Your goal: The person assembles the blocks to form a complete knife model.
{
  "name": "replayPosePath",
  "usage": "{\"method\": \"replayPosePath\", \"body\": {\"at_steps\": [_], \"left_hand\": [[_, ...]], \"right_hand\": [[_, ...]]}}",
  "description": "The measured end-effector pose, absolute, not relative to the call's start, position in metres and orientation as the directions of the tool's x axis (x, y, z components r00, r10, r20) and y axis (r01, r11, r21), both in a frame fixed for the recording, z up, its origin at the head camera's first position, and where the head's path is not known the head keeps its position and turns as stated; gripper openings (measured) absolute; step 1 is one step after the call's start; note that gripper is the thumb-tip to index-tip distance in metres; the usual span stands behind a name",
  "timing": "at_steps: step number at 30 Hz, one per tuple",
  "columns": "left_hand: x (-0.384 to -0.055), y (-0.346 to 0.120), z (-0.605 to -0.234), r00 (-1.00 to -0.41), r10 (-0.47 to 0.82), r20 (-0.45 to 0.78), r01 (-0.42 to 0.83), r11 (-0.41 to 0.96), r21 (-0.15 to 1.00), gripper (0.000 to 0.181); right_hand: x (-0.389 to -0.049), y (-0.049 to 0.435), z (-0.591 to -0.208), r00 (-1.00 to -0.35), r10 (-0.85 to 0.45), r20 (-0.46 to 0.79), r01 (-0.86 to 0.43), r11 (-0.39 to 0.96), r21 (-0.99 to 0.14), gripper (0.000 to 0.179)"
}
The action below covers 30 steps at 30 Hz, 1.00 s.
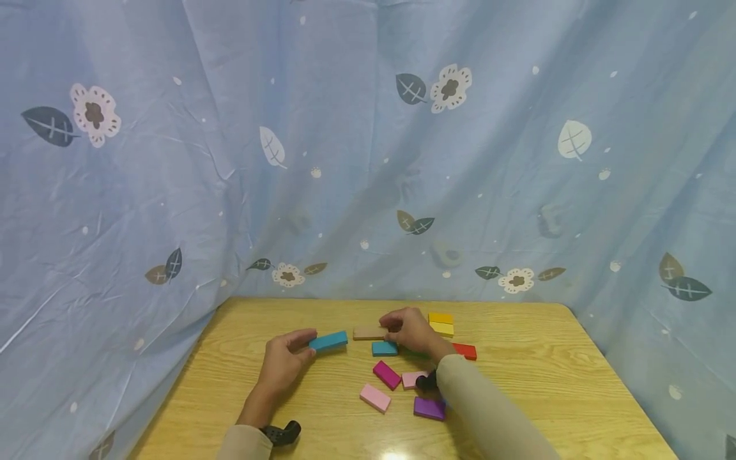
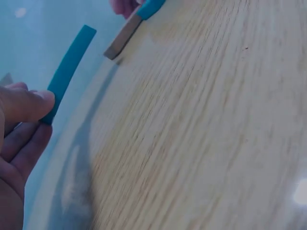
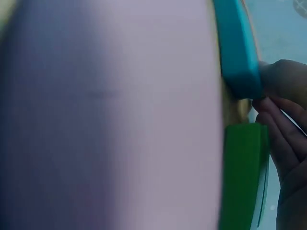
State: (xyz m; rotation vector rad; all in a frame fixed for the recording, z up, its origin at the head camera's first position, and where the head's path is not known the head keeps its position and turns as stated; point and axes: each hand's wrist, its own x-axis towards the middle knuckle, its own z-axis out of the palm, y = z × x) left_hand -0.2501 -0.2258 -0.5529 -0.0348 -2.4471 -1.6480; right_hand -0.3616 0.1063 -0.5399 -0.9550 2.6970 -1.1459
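Observation:
My left hand (image 1: 283, 361) pinches one end of a long blue block (image 1: 329, 342). Seen from the left wrist, the thumb (image 2: 33, 105) lies over that block, which is raised above the table with its shadow below. My right hand (image 1: 413, 329) pinches the right end of a wood-coloured block (image 1: 370, 333) at the back of the table. Just in front of those fingers lies a shorter blue block (image 1: 384, 349). In the right wrist view, a green block (image 3: 244, 172) stands close beside the fingers, and a large pale pink surface (image 3: 163, 120) fills much of the picture.
Magenta (image 1: 387, 375), light pink (image 1: 375, 398) and purple (image 1: 429, 408) blocks lie nearer the front, with another pink block (image 1: 411, 379) by the right wrist. Yellow blocks (image 1: 441, 329) and a red block (image 1: 464, 351) are to the right. A blue patterned curtain (image 1: 356, 191) hangs behind the wooden table (image 1: 546, 383).

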Motion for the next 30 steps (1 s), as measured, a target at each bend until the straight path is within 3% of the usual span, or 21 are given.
{"method": "replayPosePath", "body": {"at_steps": [13,17,24,30], "left_hand": [[-0.253,-0.221,-0.567,-0.976,-0.031,0.213,0.174,0.471,0.865,0.043],[-0.254,-0.216,-0.564,-0.973,0.037,0.228,0.217,0.479,0.850,0.043],[-0.256,-0.203,-0.564,-0.968,0.096,0.232,0.248,0.514,0.821,0.044],[-0.258,-0.195,-0.560,-0.963,0.128,0.238,0.268,0.546,0.793,0.045]], "right_hand": [[-0.330,0.125,-0.544,-0.796,-0.580,0.172,-0.550,0.576,-0.605,0.031],[-0.320,0.133,-0.542,-0.796,-0.580,0.172,-0.556,0.590,-0.585,0.031],[-0.302,0.139,-0.541,-0.755,-0.618,0.219,-0.618,0.561,-0.551,0.026],[-0.293,0.144,-0.543,-0.771,-0.595,0.227,-0.606,0.575,-0.550,0.025]]}}
